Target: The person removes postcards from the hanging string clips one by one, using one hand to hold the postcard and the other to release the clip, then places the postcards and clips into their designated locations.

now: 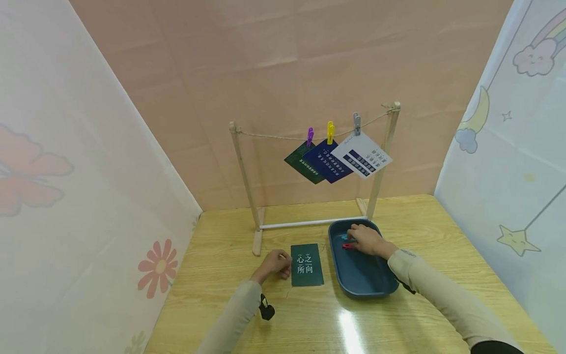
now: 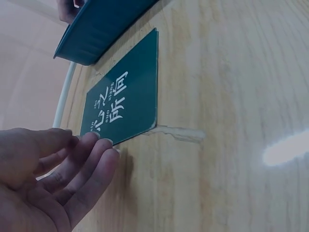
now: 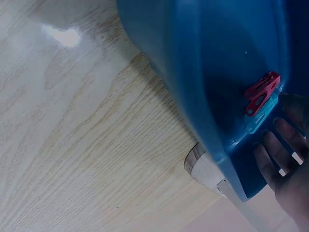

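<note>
My right hand reaches into the blue tray. It is close beside a red clothespin and a light blue clothespin; the fingers are bent loosely, pinching neither. One dark, shadowed finger nears the blue clothespin's end; whether they touch is unclear. On the wooden table lies a dark green card with white characters, apparently with another under it. My left hand rests at its left side, fingers loosely bent. In the left wrist view those fingertips are at the card's edge, with nothing gripped.
Behind stands a wooden frame with a string across its top. From it hang a green card, a navy card and a white card, under purple, yellow and grey clothespins. A white rod joins the frame's feet.
</note>
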A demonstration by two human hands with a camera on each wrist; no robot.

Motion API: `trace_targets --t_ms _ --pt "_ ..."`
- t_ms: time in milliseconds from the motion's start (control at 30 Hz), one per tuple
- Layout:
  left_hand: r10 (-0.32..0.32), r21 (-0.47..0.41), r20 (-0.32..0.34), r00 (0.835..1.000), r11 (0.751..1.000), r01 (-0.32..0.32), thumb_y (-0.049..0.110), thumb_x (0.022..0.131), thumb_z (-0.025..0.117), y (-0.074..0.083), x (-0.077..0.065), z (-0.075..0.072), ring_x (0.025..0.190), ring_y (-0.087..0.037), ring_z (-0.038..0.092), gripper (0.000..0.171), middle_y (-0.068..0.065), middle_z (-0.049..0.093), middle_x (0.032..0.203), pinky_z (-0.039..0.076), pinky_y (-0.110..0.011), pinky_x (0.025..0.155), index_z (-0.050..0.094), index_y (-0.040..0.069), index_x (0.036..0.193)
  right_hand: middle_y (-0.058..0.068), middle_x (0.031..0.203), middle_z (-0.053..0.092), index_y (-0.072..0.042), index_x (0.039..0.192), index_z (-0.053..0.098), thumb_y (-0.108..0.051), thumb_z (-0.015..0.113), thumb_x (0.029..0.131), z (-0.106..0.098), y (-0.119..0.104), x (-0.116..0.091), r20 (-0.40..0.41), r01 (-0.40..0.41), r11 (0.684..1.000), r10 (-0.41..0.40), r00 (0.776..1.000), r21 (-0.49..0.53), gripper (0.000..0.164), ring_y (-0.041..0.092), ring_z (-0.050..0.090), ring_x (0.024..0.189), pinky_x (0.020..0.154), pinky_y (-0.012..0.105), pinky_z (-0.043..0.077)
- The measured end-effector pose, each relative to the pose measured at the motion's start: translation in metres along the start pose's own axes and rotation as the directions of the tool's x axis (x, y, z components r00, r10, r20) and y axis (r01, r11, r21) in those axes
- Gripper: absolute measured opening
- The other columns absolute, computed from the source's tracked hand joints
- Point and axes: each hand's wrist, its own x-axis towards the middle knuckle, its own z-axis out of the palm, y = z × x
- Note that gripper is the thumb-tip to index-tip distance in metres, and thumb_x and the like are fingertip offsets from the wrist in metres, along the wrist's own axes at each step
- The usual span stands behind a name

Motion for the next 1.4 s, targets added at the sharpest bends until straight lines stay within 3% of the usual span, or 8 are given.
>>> trace_targets --t_ms 267,533,767,1167,1400 --pt "0.062 -0.022 -0.003 0.998 0.998 -0.062 0.011 0.104 0.052 0.005 0.006 -0.003 0.076 -0.042 0.070 0.026 -0.025 0.068 0.087 0.062 -0.050 0.067 0.059 -0.013 0.111 0.004 0.085 0.056 -0.008 0.090 0.068 -0.013 0.076 0.088 -0.001 0.002 0.001 -0.161 0.038 0.999 -0.033 0.986 0.029 0.010 0.024 0.059 0.075 0.064 0.042 0.054" --pt "0.063 -0.011 -0.046 0.997 0.998 -0.064 0.009 0.104 0.052 0.014 0.007 -0.001 0.081 -0.044 0.070 0.025 -0.026 0.068 0.089 0.061 -0.052 0.072 0.059 -0.014 0.112 -0.001 0.084 0.061 -0.012 0.088 0.070 -0.018 0.071 0.093 -0.006 0.007 0.006 -0.165 0.012 0.998 -0.001 0.986 0.066 0.008 0.016 0.061 0.072 0.063 0.036 0.056" --pt "0.085 -0.022 -0.078 0.993 0.996 -0.087 0.008 0.103 0.053 0.023 0.012 -0.002 0.079 -0.043 0.069 0.026 -0.026 0.068 0.088 0.061 -0.054 0.073 0.059 -0.016 0.113 -0.005 0.073 0.052 -0.013 0.082 0.067 -0.020 0.067 0.096 -0.018 0.005 0.013 -0.205 0.021 0.997 -0.005 0.979 0.076 0.016 0.009 0.047 0.060 0.051 0.029 0.045" --pt "0.118 -0.025 -0.114 0.986 0.992 -0.122 0.008 0.104 0.053 0.034 0.019 -0.003 0.084 -0.046 0.069 0.023 -0.028 0.067 0.090 0.062 -0.051 0.073 0.059 -0.013 0.110 0.000 0.078 0.059 -0.006 0.089 0.072 -0.018 0.065 0.098 -0.037 0.001 0.022 -0.292 0.061 0.996 -0.042 0.956 0.057 0.016 0.013 0.056 0.068 0.058 0.033 0.052" --pt "0.138 -0.053 -0.153 0.979 0.988 -0.147 0.010 0.104 0.053 0.039 0.022 -0.001 0.085 -0.046 0.068 0.019 -0.029 0.066 0.094 0.060 -0.055 0.076 0.061 -0.006 0.108 0.000 0.075 0.060 -0.007 0.085 0.071 -0.018 0.065 0.097 -0.048 -0.001 0.026 -0.349 0.098 0.995 -0.085 0.933 0.020 0.018 0.014 0.056 0.064 0.054 0.033 0.051"
